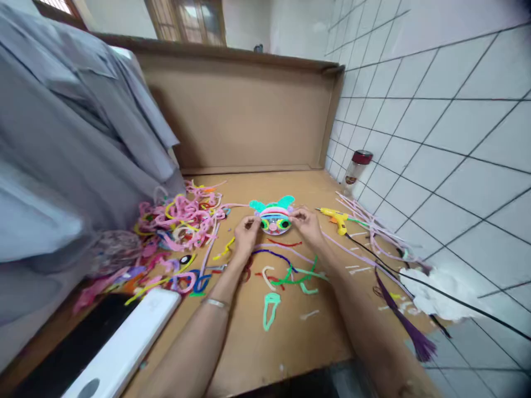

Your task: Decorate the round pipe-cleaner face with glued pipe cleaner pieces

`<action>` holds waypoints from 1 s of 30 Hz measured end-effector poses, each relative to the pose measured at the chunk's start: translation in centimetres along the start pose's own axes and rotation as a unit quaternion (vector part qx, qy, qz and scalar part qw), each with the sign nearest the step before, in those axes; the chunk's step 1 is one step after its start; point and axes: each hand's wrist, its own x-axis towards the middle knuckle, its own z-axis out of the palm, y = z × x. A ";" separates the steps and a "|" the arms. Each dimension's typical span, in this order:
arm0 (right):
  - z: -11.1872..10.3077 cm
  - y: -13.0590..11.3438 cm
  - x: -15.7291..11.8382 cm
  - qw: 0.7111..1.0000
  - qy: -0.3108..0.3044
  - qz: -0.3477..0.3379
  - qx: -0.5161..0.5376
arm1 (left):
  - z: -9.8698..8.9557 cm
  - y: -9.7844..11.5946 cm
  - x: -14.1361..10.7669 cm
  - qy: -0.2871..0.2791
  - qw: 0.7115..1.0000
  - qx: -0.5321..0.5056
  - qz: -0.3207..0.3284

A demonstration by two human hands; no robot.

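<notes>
Between my two hands is a small animal-face craft [274, 220], with teal ears, pink and blue bands, and green-and-yellow ringed black eyes. My left hand [248, 229] pinches its left edge with curled fingers. At the opposite edge, the fingers of my right hand [306, 222] close on it near the other eye. Below the craft lie a dark blue pipe cleaner [276, 252], a red pipe cleaner [286, 243] and green pipe cleaner pieces [290, 276]. Closer to me is a looped mint-green pipe cleaner [271, 311].
A tangled pile of pipe cleaners [186, 221] covers the left side. A yellow glue gun [338, 219] with a black cord lies at right, by a purple tassel [404, 326] and white fluff [440, 293]. A jar [355, 168] stands by the tiled wall. A white device [128, 337] lies front left.
</notes>
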 end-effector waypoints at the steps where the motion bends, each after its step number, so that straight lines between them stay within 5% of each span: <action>1: 0.0 0.1 0.0 1.000 -0.004 0.000 -0.005 | 0.0 0.0 0.0 -0.002 1.000 -0.001 0.004; 16: 0.1 -0.3 -0.7 0.986 0.006 -0.125 -0.115 | 0.1 -0.4 0.0 -0.013 0.999 -0.035 -0.007; 30: -0.2 0.2 -0.6 0.990 0.036 -0.081 -0.105 | 0.2 -0.3 -0.4 -0.029 0.998 -0.062 0.006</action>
